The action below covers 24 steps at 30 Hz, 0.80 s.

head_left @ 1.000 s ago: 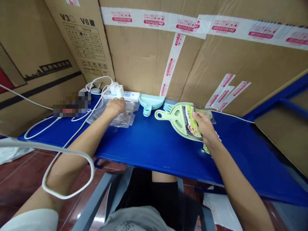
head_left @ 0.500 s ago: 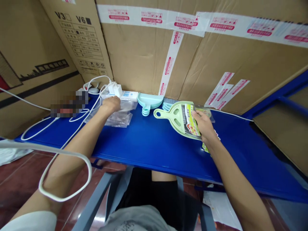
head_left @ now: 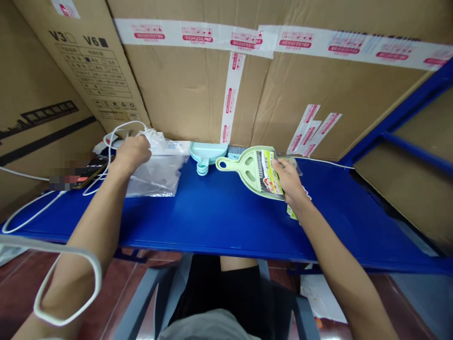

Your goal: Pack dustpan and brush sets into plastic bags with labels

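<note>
Well forward, left hand (head_left: 133, 153) palm-down

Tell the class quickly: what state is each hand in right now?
Left hand: curled by the clear plastic bags; grip cannot be told.
Right hand: closed on the green dustpan.

The top (head_left: 208, 327) is grey, the bottoms (head_left: 240, 293) black, and both forearms (head_left: 336, 257) bare.

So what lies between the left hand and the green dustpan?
From the left hand to the green dustpan, the head view shows clear plastic bags, then stacked light blue dustpans.
</note>
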Each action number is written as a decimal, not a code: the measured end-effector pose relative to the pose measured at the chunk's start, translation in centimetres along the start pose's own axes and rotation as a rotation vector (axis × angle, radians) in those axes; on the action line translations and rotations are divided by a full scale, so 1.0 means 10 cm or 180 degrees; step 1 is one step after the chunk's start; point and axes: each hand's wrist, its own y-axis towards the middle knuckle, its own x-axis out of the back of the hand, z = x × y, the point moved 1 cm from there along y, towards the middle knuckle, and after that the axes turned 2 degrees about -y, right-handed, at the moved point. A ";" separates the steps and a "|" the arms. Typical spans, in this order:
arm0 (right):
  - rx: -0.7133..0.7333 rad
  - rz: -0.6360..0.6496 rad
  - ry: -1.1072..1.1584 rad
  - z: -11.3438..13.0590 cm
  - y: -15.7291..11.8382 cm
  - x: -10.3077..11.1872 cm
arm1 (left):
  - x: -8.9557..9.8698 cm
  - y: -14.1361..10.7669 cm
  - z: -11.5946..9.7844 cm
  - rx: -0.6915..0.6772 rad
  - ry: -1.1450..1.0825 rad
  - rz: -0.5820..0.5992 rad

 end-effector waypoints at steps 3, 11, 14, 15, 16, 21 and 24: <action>0.0051 -0.0126 0.0027 0.05 0.03 0.07 | 0.19 -0.06 -0.01 -0.0100 -0.0204 -0.0357; 0.0250 -0.0444 0.0105 0.14 0.12 0.28 | 0.15 -0.62 -0.71 -0.2468 -0.2399 0.1192; 0.0405 -0.0352 -0.0050 0.15 0.16 0.35 | -0.11 -0.91 -1.11 -0.3225 -0.2358 0.1951; 0.0474 -0.0280 -0.0132 0.14 0.17 0.37 | -0.18 -0.96 -1.19 -0.3350 -0.2400 0.2038; 0.0546 -0.0200 -0.0234 0.14 0.17 0.38 | -0.24 -0.98 -1.24 -0.3413 -0.2451 0.2063; 0.0683 0.0320 -0.0753 0.10 0.16 0.39 | -0.38 -0.83 -1.16 -0.3307 -0.2373 0.1962; 0.0643 0.0645 -0.0905 0.10 0.11 0.34 | -0.38 -0.78 -1.12 -0.3318 -0.2242 0.2083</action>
